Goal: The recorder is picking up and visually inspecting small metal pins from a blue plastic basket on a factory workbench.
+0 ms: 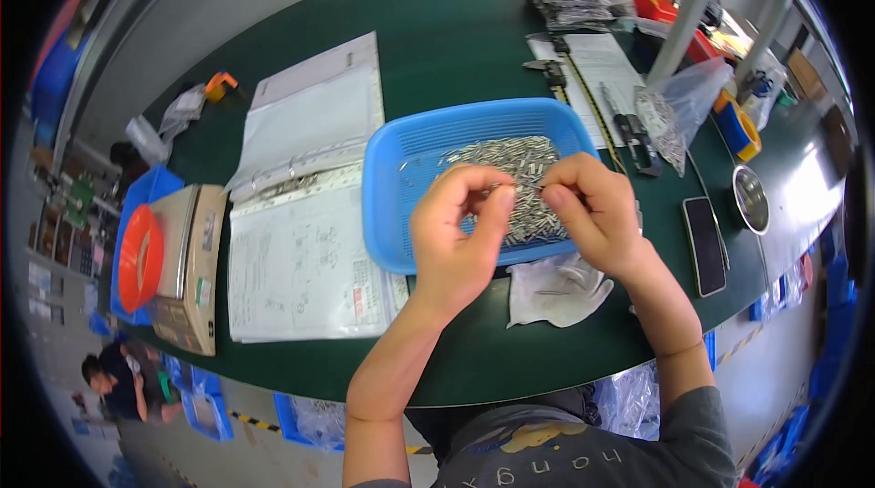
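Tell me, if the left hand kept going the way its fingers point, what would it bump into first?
Most likely the right hand, whose fingertips nearly meet the left hand above the blue tray of small metal pins; depth is hard to judge.

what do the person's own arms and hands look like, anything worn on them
Both hands are bare: the left hand and the right hand show no gloves, rings or watch that I can make out. The left forearm is uncovered all the way to the lower edge. A dark grey sleeve covers the right upper arm down to about the elbow.
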A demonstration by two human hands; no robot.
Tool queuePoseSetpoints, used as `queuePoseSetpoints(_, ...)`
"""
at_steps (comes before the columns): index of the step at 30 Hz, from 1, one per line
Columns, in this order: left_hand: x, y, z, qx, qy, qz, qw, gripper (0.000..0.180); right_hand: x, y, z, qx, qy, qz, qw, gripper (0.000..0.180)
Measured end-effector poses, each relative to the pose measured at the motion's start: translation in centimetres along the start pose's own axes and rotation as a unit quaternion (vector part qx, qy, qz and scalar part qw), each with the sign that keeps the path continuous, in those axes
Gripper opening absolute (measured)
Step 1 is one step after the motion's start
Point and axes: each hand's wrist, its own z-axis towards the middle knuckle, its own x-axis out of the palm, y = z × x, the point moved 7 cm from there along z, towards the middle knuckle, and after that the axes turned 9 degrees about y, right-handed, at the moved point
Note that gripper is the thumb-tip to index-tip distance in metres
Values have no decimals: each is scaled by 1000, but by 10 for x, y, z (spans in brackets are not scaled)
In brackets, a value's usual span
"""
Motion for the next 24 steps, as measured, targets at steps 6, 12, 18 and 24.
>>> queuePoseSetpoints(6, 8, 29, -7, -167, 2, -362, 917, 16, -5, 11, -2, -9, -30, -38, 999, 17)
queuePoseSetpoints(12, 12, 32, -7, -182, 20, -416, 891, 15, -5, 18, -3, -70, -39, -132, 988, 20)
queuePoseSetpoints(18, 12, 34, -9, -182, 27, -404, 896, 13, -6, 19, -2, -71, -43, -153, 985, 19)
queuePoseSetpoints(24, 10, 33, -8, -172, 17, -394, 903, 11, -6, 20, -2, -78, -46, -151, 984, 19)
